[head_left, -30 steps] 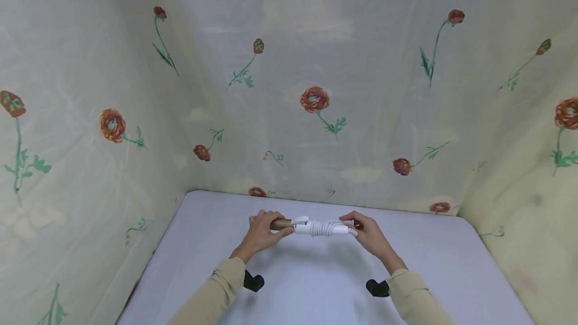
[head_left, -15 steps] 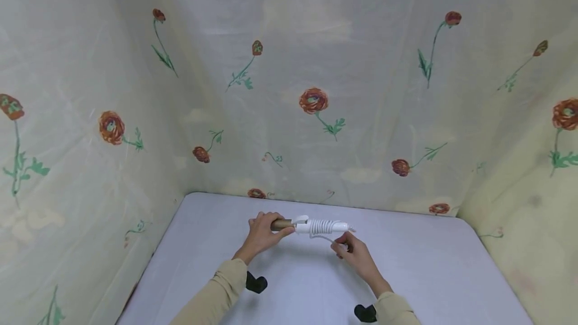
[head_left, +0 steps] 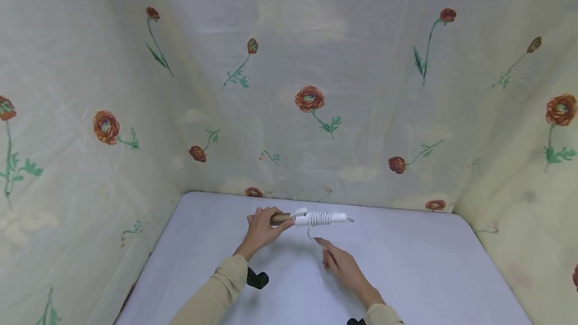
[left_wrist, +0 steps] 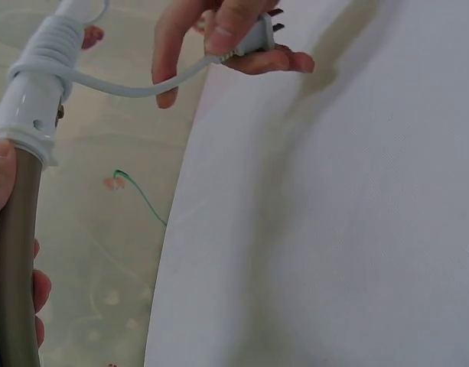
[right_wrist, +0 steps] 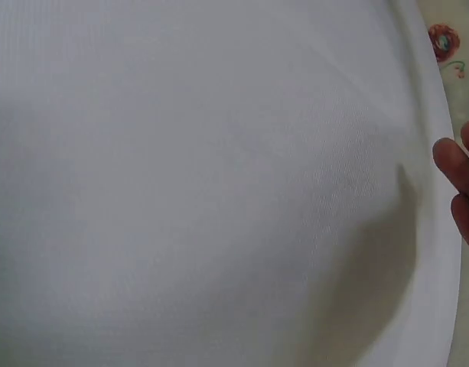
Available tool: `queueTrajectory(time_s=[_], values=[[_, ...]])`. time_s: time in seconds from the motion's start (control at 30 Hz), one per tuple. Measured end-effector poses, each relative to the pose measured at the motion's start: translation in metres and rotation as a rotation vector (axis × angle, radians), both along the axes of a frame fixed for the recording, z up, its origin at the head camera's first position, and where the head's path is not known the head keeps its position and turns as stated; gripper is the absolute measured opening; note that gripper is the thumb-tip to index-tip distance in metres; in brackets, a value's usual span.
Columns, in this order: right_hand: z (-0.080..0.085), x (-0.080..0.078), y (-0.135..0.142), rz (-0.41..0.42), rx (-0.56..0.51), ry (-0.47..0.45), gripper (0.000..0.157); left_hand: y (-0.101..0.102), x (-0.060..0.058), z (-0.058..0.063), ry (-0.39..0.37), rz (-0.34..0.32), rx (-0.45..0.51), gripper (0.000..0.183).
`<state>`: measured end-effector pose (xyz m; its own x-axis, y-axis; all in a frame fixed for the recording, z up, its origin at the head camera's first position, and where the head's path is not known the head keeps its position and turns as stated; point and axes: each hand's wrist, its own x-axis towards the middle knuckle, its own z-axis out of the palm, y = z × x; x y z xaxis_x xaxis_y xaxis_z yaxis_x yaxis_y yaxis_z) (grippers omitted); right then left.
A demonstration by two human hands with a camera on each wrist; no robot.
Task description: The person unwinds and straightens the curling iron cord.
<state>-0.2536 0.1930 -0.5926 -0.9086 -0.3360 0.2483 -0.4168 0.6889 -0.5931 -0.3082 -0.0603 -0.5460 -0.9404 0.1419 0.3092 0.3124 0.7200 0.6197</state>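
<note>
Centrally, low in the head view, the left hand gripped a brown handle while the right hand pinched the plug of a white cord.

Scanning all three views right now: no readable text, label, brand, number or sign anywhere.
</note>
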Motion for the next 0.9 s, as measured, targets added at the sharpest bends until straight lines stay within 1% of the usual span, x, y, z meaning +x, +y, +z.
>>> queueTrajectory(time_s=[0.1,0.17,0.23,0.3,0.37,0.47,0.53,0.6,0.7,0.77,0.8,0.83,0.9], values=[[-0.001,0.002,-0.006,-0.050,0.074,0.038,0.029,0.001,0.002,0.000,0.013,0.001,0.004,0.043],[-0.003,0.003,-0.010,-0.082,0.118,0.093,0.022,0.001,0.003,0.001,0.013,0.003,0.014,0.043],[-0.005,0.004,-0.013,-0.096,0.146,0.176,0.019,0.002,0.003,0.002,0.012,0.009,0.021,0.042],[-0.004,0.007,-0.017,-0.105,0.150,0.249,0.018,0.003,0.004,0.004,0.010,0.019,0.027,0.042],[-0.003,0.008,-0.021,-0.099,0.125,0.309,0.020,0.004,0.003,0.006,0.011,0.032,0.027,0.043],[-0.003,0.012,-0.026,-0.089,0.072,0.359,0.022,0.005,0.003,0.007,0.026,0.056,0.019,0.045],[-0.002,0.014,-0.029,-0.071,0.035,0.370,0.024,0.005,0.002,0.006,0.037,0.071,0.017,0.046],[-0.001,0.017,-0.031,-0.070,0.019,0.356,0.025,0.005,0.002,0.006,0.050,0.081,0.017,0.046],[0.001,0.021,-0.032,-0.080,0.032,0.373,0.027,0.004,0.003,0.005,0.062,0.084,0.008,0.045],[0.004,0.024,-0.033,-0.103,0.042,0.372,0.027,0.004,0.003,0.004,0.059,0.085,-0.003,0.044],[0.007,0.025,-0.033,-0.108,0.037,0.363,0.027,0.003,0.003,0.004,0.052,0.086,-0.004,0.044],[0.009,0.026,-0.034,-0.113,0.029,0.336,0.025,0.003,0.003,0.004,0.045,0.089,-0.001,0.044],[0.015,0.028,-0.035,-0.099,-0.008,0.253,0.023,0.002,0.003,0.005,0.038,0.096,0.010,0.044]])
